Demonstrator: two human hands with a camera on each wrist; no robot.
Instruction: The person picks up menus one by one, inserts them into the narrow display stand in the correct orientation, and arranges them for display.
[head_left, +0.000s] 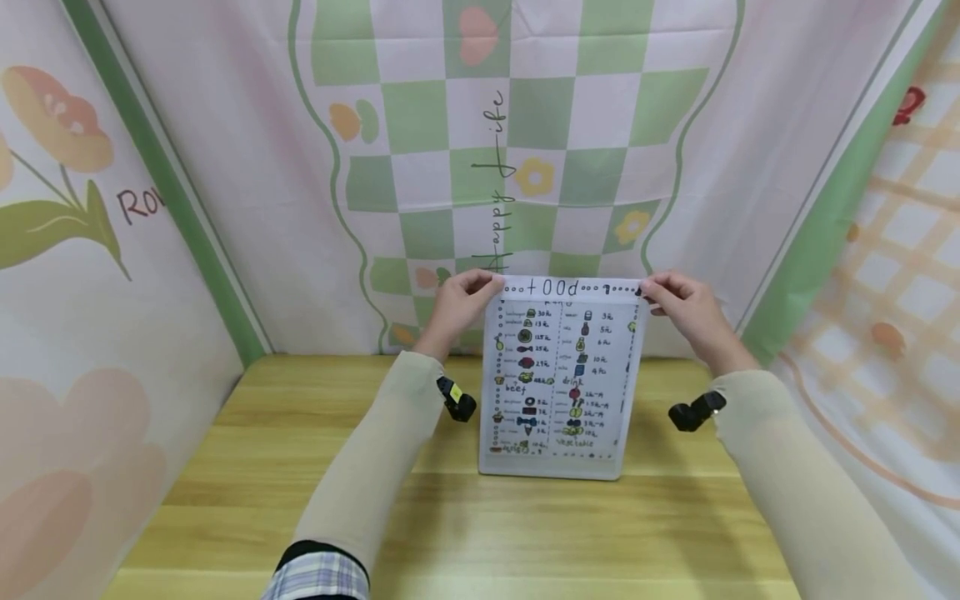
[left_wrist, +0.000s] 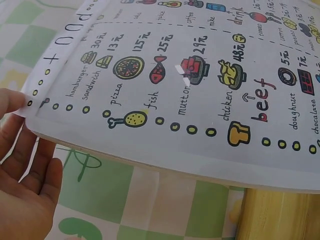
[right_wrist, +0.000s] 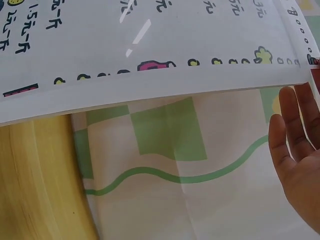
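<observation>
White laminated menu sheet [head_left: 562, 375], crowded with coloured food drawings and prices, stands tilted on my wooden table [head_left: 300, 500], bottom edge at 6 o'clock. My left hand [head_left: 459, 302] pinches its 10 o'clock corner, my right hand [head_left: 686, 307] its 2 o'clock corner.

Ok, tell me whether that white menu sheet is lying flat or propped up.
Propped up: the white laminated menu sheet has its bottom edge on the wooden table, each hand pinching a top corner.

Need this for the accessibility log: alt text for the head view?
Two hands, left and right, pinch the top corners of a white laminated picture menu sheet, propped upright on a light wooden table before a green-checked fabric backdrop.
</observation>
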